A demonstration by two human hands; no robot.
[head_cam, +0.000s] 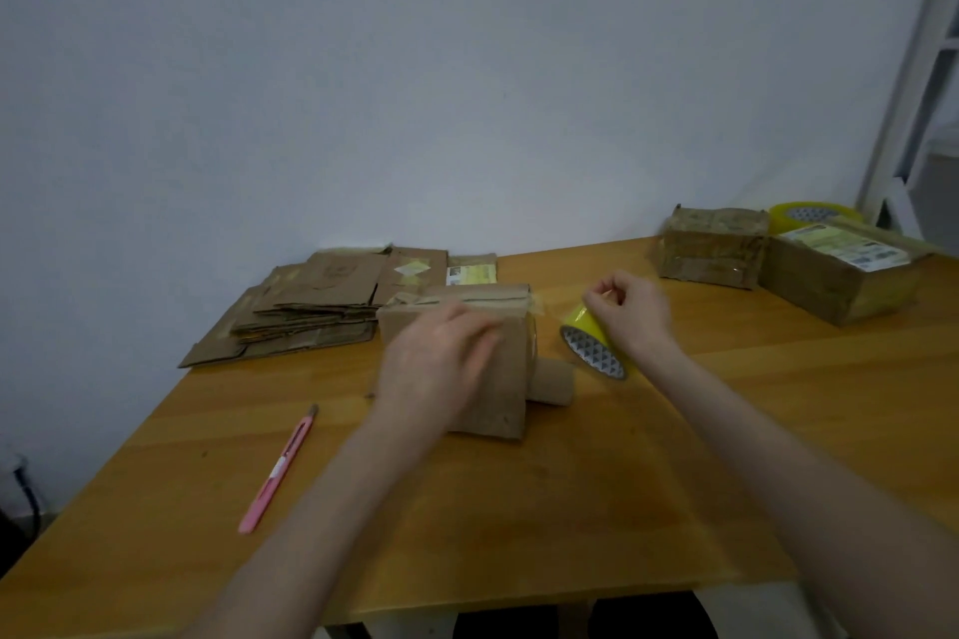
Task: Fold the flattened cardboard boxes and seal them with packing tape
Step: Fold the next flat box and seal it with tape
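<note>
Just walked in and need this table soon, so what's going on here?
A person is taping a cardboard box in the middle of the table. The left hand presses on the box; the right hand holds a yellow tape roll beside it, and a strip seems stretched between them. Flattened boxes are stacked back left, two taped boxes sit back right, and a pink cutter lies untouched.

Box (501, 379) under L hand (441, 361); flat stack (322, 309) behind-left, cutter (277, 470) near-left. Tape roll (594, 348) in R hand (628, 309); taped boxes (835, 270) behind-right.
</note>
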